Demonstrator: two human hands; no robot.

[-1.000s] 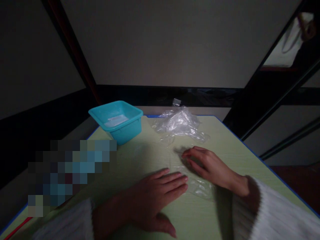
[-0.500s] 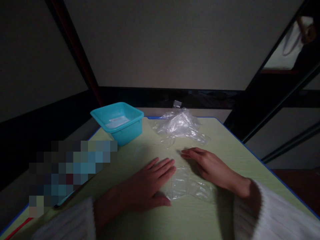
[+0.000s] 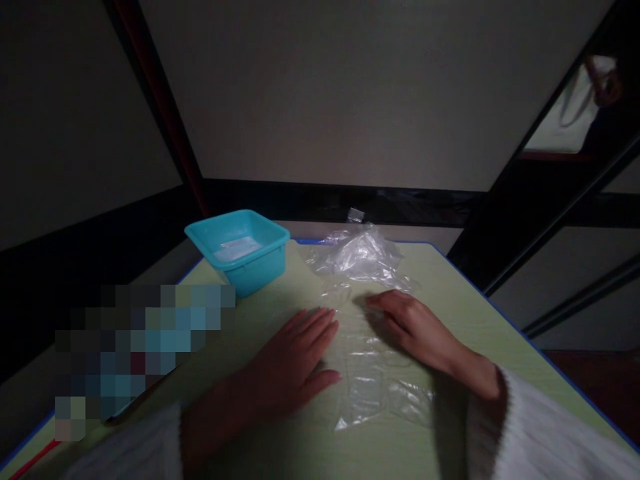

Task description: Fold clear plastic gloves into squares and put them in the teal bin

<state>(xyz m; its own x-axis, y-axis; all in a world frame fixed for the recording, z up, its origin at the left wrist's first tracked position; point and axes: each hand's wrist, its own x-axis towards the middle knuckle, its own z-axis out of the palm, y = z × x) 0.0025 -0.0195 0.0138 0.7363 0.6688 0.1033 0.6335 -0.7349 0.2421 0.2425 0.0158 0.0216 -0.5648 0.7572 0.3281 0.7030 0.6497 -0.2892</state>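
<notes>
A clear plastic bag (image 3: 373, 383) lies flat on the pale green table (image 3: 450, 287) in front of me. My left hand (image 3: 293, 363) rests palm down at the bag's left edge, fingers stretched out and together. My right hand (image 3: 413, 323) lies on the bag's far right part, fingers curved down with the tips pressing the plastic. Neither hand lifts the bag. Both wrists come out of white knitted sleeves.
A heap of crumpled clear plastic bags (image 3: 357, 257) sits at the table's far edge. A turquoise plastic tub (image 3: 239, 250) with something flat and pale inside stands at the far left corner. A blurred patch covers the left side. Dark walls surround the table.
My left hand has slid left and away, off the middle of the bag to its left edge. More of the flat bag now shows. My right hand has barely shifted.
</notes>
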